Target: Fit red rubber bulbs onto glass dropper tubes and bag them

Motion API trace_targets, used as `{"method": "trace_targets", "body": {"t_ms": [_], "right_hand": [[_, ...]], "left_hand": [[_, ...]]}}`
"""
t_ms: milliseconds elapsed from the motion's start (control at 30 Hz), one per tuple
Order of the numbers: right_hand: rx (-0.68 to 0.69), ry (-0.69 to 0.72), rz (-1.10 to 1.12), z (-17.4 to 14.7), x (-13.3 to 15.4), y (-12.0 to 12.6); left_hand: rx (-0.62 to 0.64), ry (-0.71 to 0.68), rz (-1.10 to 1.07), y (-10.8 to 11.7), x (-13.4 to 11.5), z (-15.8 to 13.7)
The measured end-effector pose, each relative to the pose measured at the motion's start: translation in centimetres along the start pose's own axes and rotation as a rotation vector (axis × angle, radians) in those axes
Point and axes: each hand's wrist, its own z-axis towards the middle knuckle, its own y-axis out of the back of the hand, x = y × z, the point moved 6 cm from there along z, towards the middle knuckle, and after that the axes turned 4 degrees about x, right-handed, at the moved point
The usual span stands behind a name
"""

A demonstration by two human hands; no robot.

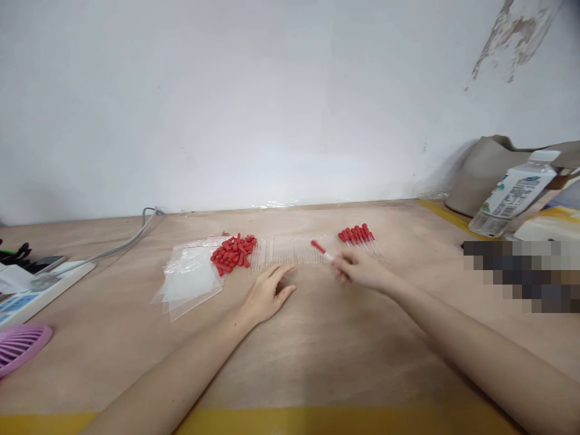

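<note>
My right hand (356, 269) is closed around a glass dropper (319, 246), its red rubber bulb pointing up and to the left. Fingers apart and holding nothing, my left hand (269, 294) rests on the table just below a row of clear glass tubes (287, 249). Left of that row is a heap of loose red rubber bulbs (234, 252). Beyond my right hand, several droppers with red bulbs fitted (357, 233) lie side by side.
Clear plastic bags (193, 281) lie left of the bulbs. A power strip (45, 290) with a grey cable and a pink slatted object (22, 348) are at far left. To the right stand a plastic bottle (514, 193) and a grey bag (473, 172). A wall (272, 109) backs the table.
</note>
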Motion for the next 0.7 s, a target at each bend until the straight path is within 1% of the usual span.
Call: {"method": "trace_targets", "body": {"t_ms": [33,67,133,167,233,300,400,700], "right_hand": [[-0.087,-0.065,0.043,0.5,-1.0,1.7],[-0.180,-0.128,0.016,1.0,-1.9,3.4],[-0.374,-0.246,-0.164,1.5,-3.5,6.4],[-0.450,-0.278,-0.236,1.7,-4.1,7.4],[-0.537,-0.357,-0.334,2.0,-5.2,8.3],[-0.560,-0.407,-0.382,2.1,-6.1,8.2],[-0.556,-0.432,-0.443,2.3,-6.7,7.4],[-0.467,-0.428,-0.507,2.2,-6.0,6.7]], "left_hand": [[0.022,0.005,-0.005,-0.1,0.0,0.0],[0.039,0.009,-0.009,-0.2,0.0,0.0],[0.056,0.020,-0.010,-0.3,0.0,0.1],[0.057,0.024,-0.006,-0.3,0.0,0.1],[0.055,0.027,0.004,-0.3,0.0,0.1],[0.054,0.022,0.014,-0.3,0.0,0.2],[0.059,0.015,0.021,-0.3,-0.1,0.2],[0.071,-0.011,0.009,-0.4,-0.2,0.2]]}}
